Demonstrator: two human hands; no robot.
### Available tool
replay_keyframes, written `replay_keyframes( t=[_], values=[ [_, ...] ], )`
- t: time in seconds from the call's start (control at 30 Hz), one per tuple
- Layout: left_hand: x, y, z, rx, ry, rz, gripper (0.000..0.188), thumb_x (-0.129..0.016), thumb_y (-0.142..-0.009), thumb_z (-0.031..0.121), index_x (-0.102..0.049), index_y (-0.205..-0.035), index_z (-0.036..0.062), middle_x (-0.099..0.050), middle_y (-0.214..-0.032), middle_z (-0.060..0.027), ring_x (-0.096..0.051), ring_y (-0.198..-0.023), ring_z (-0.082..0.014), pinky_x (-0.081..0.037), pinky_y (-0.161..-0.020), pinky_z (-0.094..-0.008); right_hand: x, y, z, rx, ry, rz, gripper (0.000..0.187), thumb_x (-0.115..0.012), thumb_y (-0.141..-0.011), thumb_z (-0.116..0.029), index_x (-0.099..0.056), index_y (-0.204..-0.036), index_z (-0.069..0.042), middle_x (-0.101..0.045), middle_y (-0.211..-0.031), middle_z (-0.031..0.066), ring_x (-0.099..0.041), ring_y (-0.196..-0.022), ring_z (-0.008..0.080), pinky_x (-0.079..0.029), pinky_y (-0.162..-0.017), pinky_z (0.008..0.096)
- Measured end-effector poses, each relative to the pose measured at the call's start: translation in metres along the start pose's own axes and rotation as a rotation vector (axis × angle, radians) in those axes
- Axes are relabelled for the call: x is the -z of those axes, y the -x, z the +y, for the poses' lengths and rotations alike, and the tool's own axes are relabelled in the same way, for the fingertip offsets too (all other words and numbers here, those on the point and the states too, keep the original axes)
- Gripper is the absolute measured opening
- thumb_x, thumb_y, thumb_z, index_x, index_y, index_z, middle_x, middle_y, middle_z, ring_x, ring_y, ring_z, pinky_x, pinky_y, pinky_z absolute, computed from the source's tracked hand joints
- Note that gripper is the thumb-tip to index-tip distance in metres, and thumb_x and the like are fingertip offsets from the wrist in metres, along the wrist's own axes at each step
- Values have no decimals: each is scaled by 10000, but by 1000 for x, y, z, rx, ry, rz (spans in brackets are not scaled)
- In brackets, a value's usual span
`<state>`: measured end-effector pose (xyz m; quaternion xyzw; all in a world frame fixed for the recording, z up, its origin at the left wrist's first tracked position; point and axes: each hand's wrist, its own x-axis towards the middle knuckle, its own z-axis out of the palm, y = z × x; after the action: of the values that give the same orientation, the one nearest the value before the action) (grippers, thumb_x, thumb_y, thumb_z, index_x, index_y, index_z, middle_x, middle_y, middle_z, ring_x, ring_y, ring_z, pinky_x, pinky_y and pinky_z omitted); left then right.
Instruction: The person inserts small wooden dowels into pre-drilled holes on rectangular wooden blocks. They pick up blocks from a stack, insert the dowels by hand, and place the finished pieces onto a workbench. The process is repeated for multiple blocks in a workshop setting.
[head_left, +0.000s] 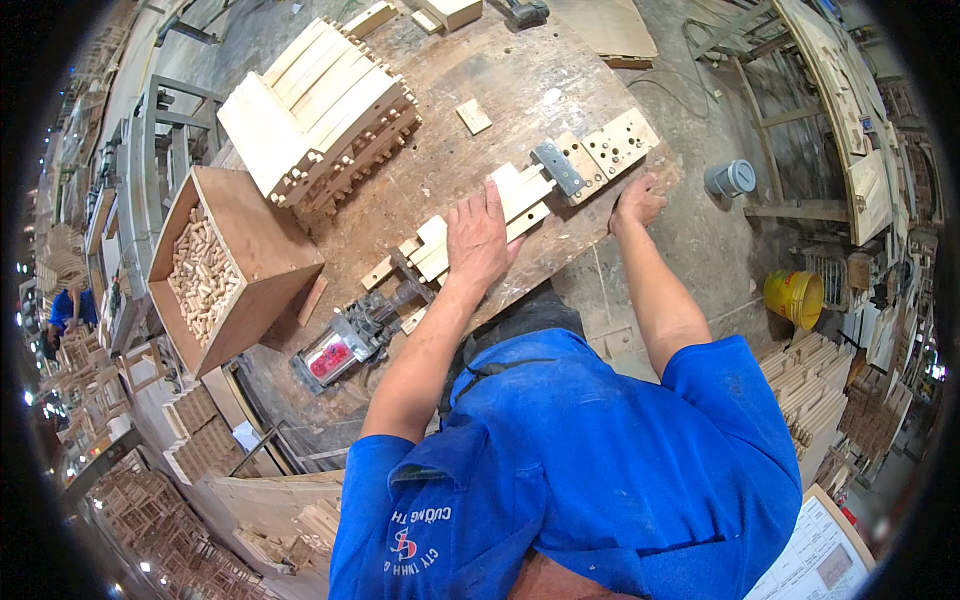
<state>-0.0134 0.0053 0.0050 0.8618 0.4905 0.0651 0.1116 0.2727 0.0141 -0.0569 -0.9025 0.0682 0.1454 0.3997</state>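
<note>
The narrow pale boards [520,205] lie along the near edge of the worktable [400,190], running at a slant toward its right-hand corner. The person's left hand [477,235] rests palm down across them, fingers stretched toward the far side and a little apart, the thumb spread toward the near side. Dowel pegs at the boards' right end point at a metal block [558,170], just beside two wooden blocks drilled with holes [620,143] near that corner. The right hand [637,203] is at the near edge by these drilled blocks, its fingers bent; whether they are closed on anything cannot be told.

At the boards' other end, also close to the near edge, sits a metal clamp cylinder [345,345] with red showing through its clear casing. Toward the far side, a stretch of tabletop separates the boards from a stack of dowelled boards [320,110]; a small flat wooden piece [474,117] lies in that room. A plywood box of loose dowels [245,265] stands at the table's left end, near the stack. Past the right-hand corner, well off the edge, are a grey-blue container [730,178] and a yellow bucket [795,297].
</note>
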Motion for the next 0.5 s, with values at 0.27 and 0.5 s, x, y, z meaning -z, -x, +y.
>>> replay_keyframes(
  t=[0.27,0.5],
  values=[
    [1,-3,0,-17,-5,-12,1191,-916,-801,453,-291,-1632,-128,-580,-1207,-231,-556,-1073,-368,-425,-932,-498,3,2,-2,-4,0,-9,802,-545,-1065,-563,-457,-1452,133,-639,-1390,387,-635,-1300,529,-487,-1106,582],
    [1,-4,0,-17,12,13,1186,-916,-794,453,-307,-1629,-128,-585,-1201,-226,-555,-1061,-364,-417,-922,-494,-2,-3,0,5,39,14,802,-519,-1059,-579,-473,-1414,139,-643,-1362,406,-650,-1263,546,-497,-1089,592]
  ],
)
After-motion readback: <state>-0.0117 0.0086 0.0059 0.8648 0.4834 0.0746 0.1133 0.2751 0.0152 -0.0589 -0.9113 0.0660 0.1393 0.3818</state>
